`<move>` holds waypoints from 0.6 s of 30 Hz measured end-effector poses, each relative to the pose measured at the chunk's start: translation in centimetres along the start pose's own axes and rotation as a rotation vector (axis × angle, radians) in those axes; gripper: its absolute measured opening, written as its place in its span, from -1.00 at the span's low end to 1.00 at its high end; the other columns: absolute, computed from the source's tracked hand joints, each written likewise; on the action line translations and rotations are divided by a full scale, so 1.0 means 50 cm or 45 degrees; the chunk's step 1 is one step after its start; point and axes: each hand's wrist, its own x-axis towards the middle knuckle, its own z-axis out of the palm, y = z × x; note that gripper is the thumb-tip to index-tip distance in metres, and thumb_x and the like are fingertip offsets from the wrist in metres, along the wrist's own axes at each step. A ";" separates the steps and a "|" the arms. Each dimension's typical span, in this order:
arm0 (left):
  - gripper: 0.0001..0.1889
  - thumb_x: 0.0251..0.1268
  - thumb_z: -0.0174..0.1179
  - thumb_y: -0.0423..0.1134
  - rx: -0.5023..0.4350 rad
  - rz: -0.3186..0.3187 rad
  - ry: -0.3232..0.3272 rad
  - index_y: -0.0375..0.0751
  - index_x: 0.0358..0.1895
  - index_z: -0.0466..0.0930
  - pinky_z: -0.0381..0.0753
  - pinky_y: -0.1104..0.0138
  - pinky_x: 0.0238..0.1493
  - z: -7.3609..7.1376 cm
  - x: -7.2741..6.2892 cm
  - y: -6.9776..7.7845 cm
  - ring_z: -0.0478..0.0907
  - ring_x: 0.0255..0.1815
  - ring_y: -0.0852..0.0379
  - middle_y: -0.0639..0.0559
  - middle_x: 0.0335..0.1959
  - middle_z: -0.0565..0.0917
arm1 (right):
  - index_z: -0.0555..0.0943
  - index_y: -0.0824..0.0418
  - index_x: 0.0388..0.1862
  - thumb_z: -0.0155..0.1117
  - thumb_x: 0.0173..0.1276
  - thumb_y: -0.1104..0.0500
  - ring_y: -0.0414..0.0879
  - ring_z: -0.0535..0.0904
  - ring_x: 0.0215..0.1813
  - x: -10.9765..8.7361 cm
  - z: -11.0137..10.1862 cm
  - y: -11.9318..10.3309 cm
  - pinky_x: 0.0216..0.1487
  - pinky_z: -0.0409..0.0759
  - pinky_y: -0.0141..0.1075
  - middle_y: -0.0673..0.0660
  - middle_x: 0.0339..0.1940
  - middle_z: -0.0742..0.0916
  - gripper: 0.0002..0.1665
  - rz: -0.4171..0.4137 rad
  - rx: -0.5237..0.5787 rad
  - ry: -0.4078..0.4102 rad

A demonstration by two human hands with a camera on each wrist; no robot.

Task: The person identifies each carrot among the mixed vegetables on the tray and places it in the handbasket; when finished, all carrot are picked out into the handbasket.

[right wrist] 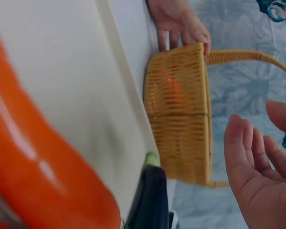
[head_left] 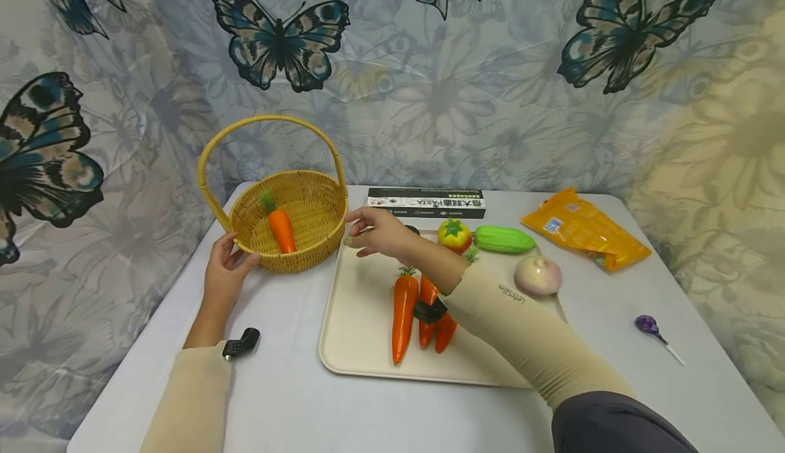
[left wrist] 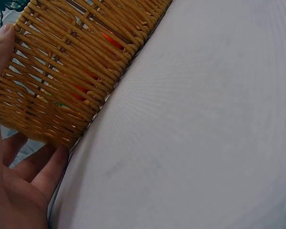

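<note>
A yellow wicker basket (head_left: pixel 313 257) stands at the table's back left, with one orange carrot (head_left: pixel 283 232) inside. My left hand (head_left: pixel 223 272) holds its left side, thumb at the rim and fingers against the outer weave (left wrist: pixel 62 81). My right hand (head_left: pixel 381 232) hovers over the tray's back left corner beside the basket, fingers loosely bent and nothing in them. Several carrots (head_left: pixel 403 317) lie on the beige tray (head_left: pixel 362 344), partly covered by my right forearm. A dark eggplant (right wrist: pixel 150 195) with a green tip lies near the tray's back edge, mostly hidden behind my right hand in the head view.
On the tray's back right are a tomato-like red and yellow vegetable (head_left: pixel 454 236), a green cucumber-like vegetable (head_left: pixel 504 239) and an onion (head_left: pixel 537 275). A pasta box (head_left: pixel 426 202) lies behind the tray. An orange bag (head_left: pixel 582 228) and a purple lollipop (head_left: pixel 649 325) lie at right.
</note>
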 end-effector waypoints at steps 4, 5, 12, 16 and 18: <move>-0.19 0.28 0.31 -0.06 0.019 0.016 0.011 -0.08 0.50 0.07 0.47 0.54 0.10 0.000 0.001 -0.007 0.22 0.41 -0.18 -0.09 0.56 0.02 | 0.45 0.27 0.25 0.30 0.31 0.38 0.10 0.61 -0.06 -0.034 -0.031 0.009 -0.07 0.68 -0.06 0.24 -0.13 0.58 -0.48 -0.027 0.010 0.032; -0.19 0.28 0.31 -0.06 0.021 0.016 0.010 -0.08 0.50 0.06 0.47 0.53 0.11 0.000 0.001 -0.008 0.22 0.42 -0.18 -0.08 0.56 0.02 | 0.46 0.26 0.24 0.30 0.31 0.37 0.10 0.61 -0.06 -0.043 -0.040 0.011 -0.06 0.68 -0.04 0.24 -0.12 0.58 -0.48 -0.025 0.017 0.042; -0.19 0.28 0.32 -0.16 -0.027 0.006 0.004 -0.14 0.50 0.06 0.47 0.57 0.08 0.003 -0.001 0.001 0.22 0.41 -0.17 -0.08 0.55 0.05 | 0.42 0.28 0.27 0.27 0.34 0.36 0.21 0.55 0.00 -0.105 -0.087 0.025 0.01 0.64 0.00 0.27 -0.06 0.55 -0.47 -0.018 0.008 0.097; -0.21 0.29 0.31 -0.24 -0.066 0.018 0.000 -0.25 0.48 0.06 0.46 0.63 0.04 0.003 -0.009 0.026 0.21 0.40 -0.22 -0.16 0.53 0.08 | 0.39 0.31 0.29 0.27 0.35 0.33 0.29 0.52 0.08 -0.141 -0.111 0.029 0.06 0.60 0.06 0.29 -0.03 0.53 -0.46 -0.024 -0.016 0.134; -0.22 0.30 0.30 -0.25 -0.065 0.026 -0.006 -0.28 0.47 0.05 0.45 0.62 0.04 0.004 -0.013 0.035 0.20 0.40 -0.26 -0.19 0.53 0.07 | 0.39 0.31 0.29 0.28 0.35 0.33 0.31 0.52 0.09 -0.156 -0.120 0.031 0.07 0.59 0.07 0.31 -0.02 0.52 -0.45 -0.024 -0.028 0.159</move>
